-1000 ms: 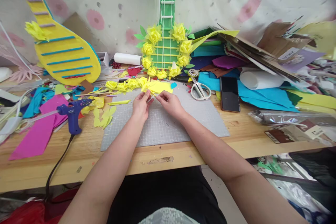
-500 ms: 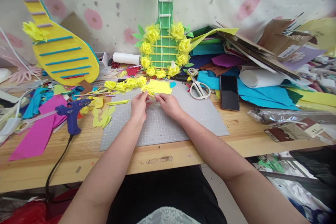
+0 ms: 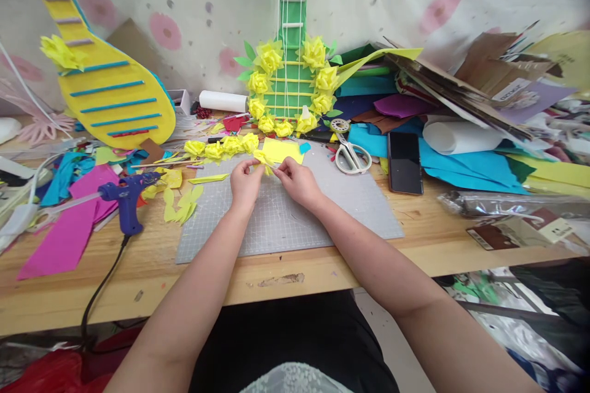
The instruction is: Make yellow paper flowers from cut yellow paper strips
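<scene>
Over the grey cutting mat, my left hand pinches a yellow paper flower between thumb and fingers. My right hand is closed in a pinch at the flower's right edge, where a thin pale piece shows at the fingertips; its kind is too small to make out. Just behind the hands lies a yellow paper sheet with a small blue scrap on it. A row of finished yellow paper flowers sits left of the sheet. A folded yellow strip rests left of my left hand.
A blue glue gun stands on the left, its cord hanging over the table edge. White-handled scissors and a phone lie right. A green paper guitar and a yellow one lean behind. Coloured sheets pile up right.
The yellow flower has turned a little between my fingers, and its petals show more. My left fingers have shifted their hold slightly. The whole view has moved by a few pixels.
</scene>
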The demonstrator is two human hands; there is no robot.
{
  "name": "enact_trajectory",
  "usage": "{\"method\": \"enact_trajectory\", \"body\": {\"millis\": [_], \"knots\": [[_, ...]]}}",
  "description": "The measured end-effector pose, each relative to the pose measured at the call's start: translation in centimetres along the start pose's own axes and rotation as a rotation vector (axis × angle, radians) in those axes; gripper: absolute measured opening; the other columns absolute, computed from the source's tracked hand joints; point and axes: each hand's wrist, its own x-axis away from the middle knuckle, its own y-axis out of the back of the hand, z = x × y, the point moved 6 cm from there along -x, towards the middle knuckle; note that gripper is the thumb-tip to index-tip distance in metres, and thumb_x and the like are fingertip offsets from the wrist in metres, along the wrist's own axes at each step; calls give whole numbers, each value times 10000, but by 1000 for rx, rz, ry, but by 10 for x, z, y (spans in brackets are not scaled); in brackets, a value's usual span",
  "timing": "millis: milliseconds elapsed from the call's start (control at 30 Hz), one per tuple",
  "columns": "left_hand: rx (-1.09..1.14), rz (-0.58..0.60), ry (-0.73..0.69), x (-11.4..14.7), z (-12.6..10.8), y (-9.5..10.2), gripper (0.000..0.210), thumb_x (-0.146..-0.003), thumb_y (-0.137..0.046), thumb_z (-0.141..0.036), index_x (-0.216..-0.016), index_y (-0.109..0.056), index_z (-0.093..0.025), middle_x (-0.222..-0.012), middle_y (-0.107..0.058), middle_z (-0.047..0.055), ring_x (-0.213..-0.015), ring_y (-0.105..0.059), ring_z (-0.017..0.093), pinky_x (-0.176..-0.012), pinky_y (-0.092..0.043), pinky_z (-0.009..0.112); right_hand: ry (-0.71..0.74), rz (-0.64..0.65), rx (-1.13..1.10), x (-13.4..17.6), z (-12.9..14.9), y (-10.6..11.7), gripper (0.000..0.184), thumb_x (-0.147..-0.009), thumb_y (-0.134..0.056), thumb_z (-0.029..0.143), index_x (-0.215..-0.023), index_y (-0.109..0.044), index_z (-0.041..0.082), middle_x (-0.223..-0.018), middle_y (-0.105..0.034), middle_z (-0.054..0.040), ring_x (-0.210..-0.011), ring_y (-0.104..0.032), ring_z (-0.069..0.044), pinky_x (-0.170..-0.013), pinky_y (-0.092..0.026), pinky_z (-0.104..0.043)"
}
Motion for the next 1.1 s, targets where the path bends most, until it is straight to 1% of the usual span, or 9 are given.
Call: {"method": "enact_trajectory", "body": {"millis": [67, 133, 267, 333, 567, 700, 800, 967, 1100], "knots": [[-199, -49, -128, 0, -4, 4, 187, -575, -643, -197, -762, -639, -188, -790, -529, 23, -819, -518, 164, -751, -420, 305, -34, 11, -30, -1, -3, 0, 164, -792, -489, 337, -714, -465, 195, -602, -539, 32, -549, -471, -100, -546, -310, -226], [-317, -77, -257, 2, -9, 6, 201, -577, -630, -173, -778, -625, -193, -890, -526, 48, -923, -498, 189, -800, -419, 322, -65, 22, -58, -1, -6, -1, 170, -786, -492, 343, -707, -465, 195, -577, -524, 37, -543, -470, -101, -541, -311, -226], [-382, -4, -460, 8, -20, 3, 197, -638, -561, -144, -826, -574, -200, -913, -566, 33, -892, -523, 162, -801, -431, 301, -98, 26, -99, -2, -12, -2, 163, -775, -496, 338, -701, -465, 196, -562, -517, 41, -543, -472, -101, -532, -309, -224], [-426, 26, -492, 9, -22, 2, 213, -655, -542, -142, -857, -560, -205, -904, -583, 21, -852, -538, 154, -782, -436, 297, -115, 34, -125, -3, -15, -3, 168, -772, -494, 344, -699, -459, 197, -545, -514, 46, -525, -464, -97, -522, -310, -222], [-560, 42, -535, 8, -26, 3, 293, -644, -554, -135, -926, -570, -215, -938, -591, 30, -776, -551, 156, -694, -438, 286, -158, 41, -186, -6, -24, -5, 192, -759, -489, 375, -698, -458, 196, -517, -506, 56, -477, -432, -84, -494, -311, -215], [-542, 22, -617, 8, -32, 7, 191, -701, -506, -150, -853, -608, -204, -926, -608, 38, -886, -550, 177, -779, -423, 298, -162, 40, -175, -6, -24, -5, 206, -750, -501, 390, -690, -467, 195, -542, -509, 45, -503, -438, -90, -496, -305, -216], [-545, 39, -663, 8, -33, 8, 158, -723, -502, -170, -826, -617, -204, -908, -613, 37, -918, -543, 182, -817, -409, 302, -161, 32, -177, -5, -23, -4, 209, -742, -510, 390, -690, -469, 192, -552, -505, 43, -516, -440, -90, -501, -306, -215], [-638, 82, -711, 7, -32, 4, 316, -640, -571, -111, -932, -607, -227, -966, -575, 42, -952, -519, 204, -785, -415, 303, -153, 25, -193, -5, -21, -1, 214, -741, -503, 393, -684, -474, 189, -557, -494, 42, -526, -431, -92, -510, -303, -217], [-660, 72, -768, 9, -36, 2, 274, -687, -514, -86, -897, -611, -232, -944, -574, 42, -952, -512, 200, -801, -406, 304, -149, 13, -206, -6, -21, -1, 235, -746, -494, 411, -675, -475, 188, -553, -489, 42, -527, -423, -92, -516, -301, -222]]}}
